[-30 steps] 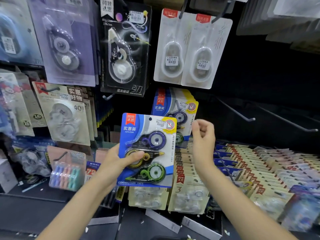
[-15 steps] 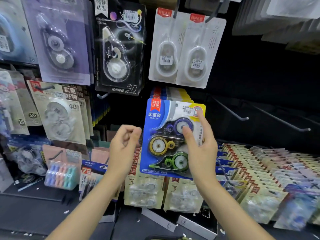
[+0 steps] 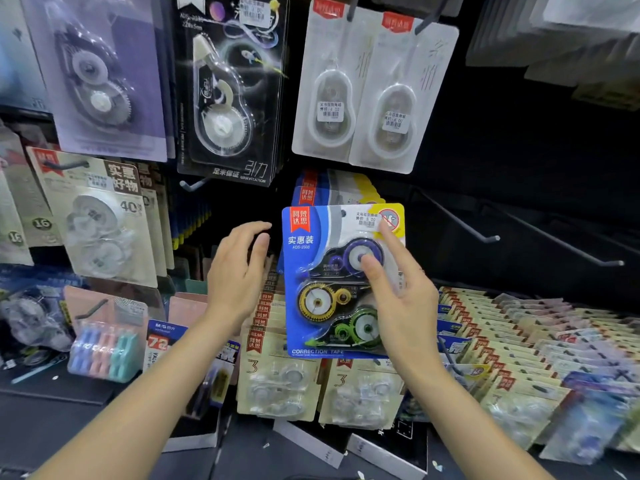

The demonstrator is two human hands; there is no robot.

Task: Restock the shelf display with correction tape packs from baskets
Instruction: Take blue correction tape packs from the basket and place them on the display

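1. Two bare forearms reach up from the bottom edge toward a stationery display. The left hand (image 3: pixel 239 271) holds nothing; its fingers are loosely curved, just left of the pack and apart from it.
2. The right hand (image 3: pixel 398 289) lies flat against the front of a blue three-dispenser correction tape pack (image 3: pixel 332 282), thumb on the purple dispenser and forefinger up near the price sticker. I cannot tell whether any fingers wrap behind the card.
3. The pack sits in front of a stack of matching blue packs (image 3: pixel 311 192), apparently on the same peg; the peg itself is hidden. If its hole is not seated, letting go could drop it onto the beige three-packs (image 3: pixel 277 386) below.
4. Pressing too hard may tilt the packs behind or push them askew.
5. Farther right, bare peg hooks (image 3: pixel 460 220) jut out and could snag a withdrawing hand.
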